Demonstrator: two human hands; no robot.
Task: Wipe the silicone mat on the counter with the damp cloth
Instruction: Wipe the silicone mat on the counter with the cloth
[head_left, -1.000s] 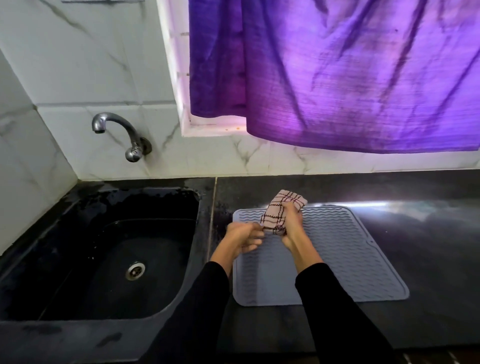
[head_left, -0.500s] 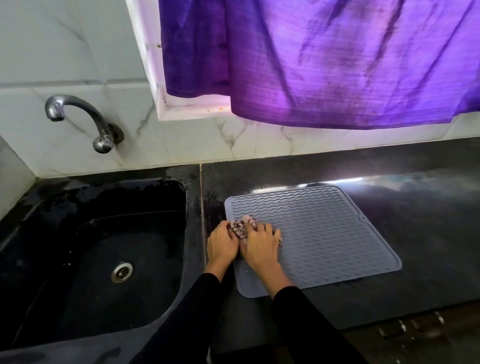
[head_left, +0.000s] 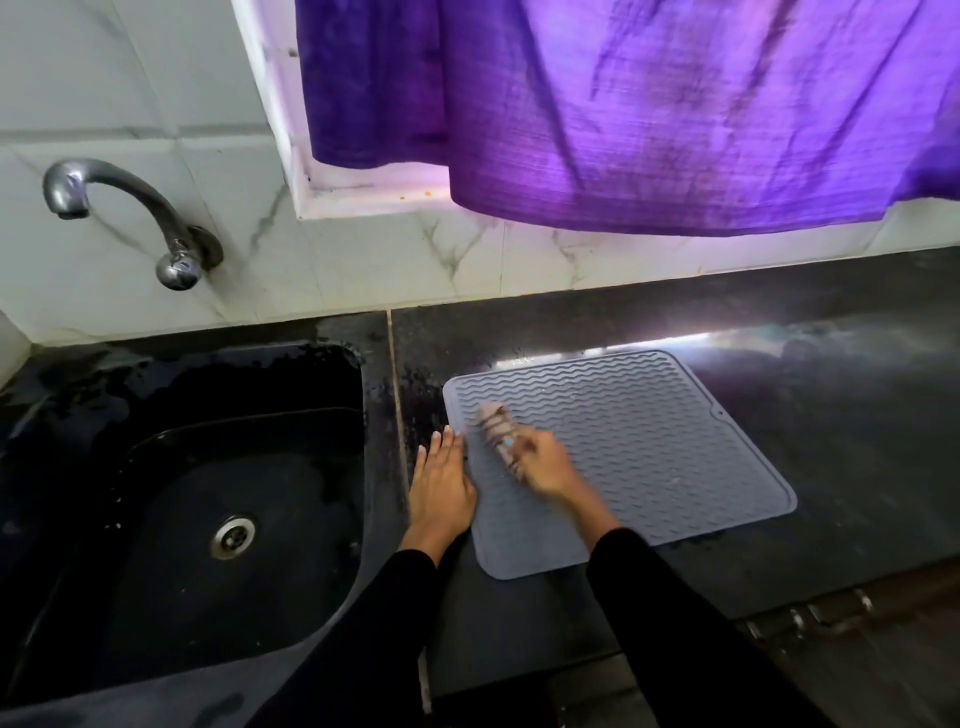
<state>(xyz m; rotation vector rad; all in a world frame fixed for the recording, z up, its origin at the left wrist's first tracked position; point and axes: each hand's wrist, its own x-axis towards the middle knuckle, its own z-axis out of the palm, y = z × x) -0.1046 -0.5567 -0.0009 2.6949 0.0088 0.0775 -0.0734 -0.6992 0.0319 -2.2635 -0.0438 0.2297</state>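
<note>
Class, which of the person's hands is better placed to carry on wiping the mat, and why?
Right. The right hand grips the cloth on the mat; the left hand lies flat at the mat's left edge.

A dark stone counter (head_left: 675, 322) runs along a wall of white marble-veined tiles (head_left: 130, 104), and a black sink (head_left: 208, 493) with a round metal drain (head_left: 233, 536) is set into its left part. A curved metal tap (head_left: 124, 208) juts from the wall above the sink. To the right, a purple curtain (head_left: 649, 104) hangs over a white-framed window (head_left: 322, 202), daylight glowing through it and glinting on the counter.
</note>
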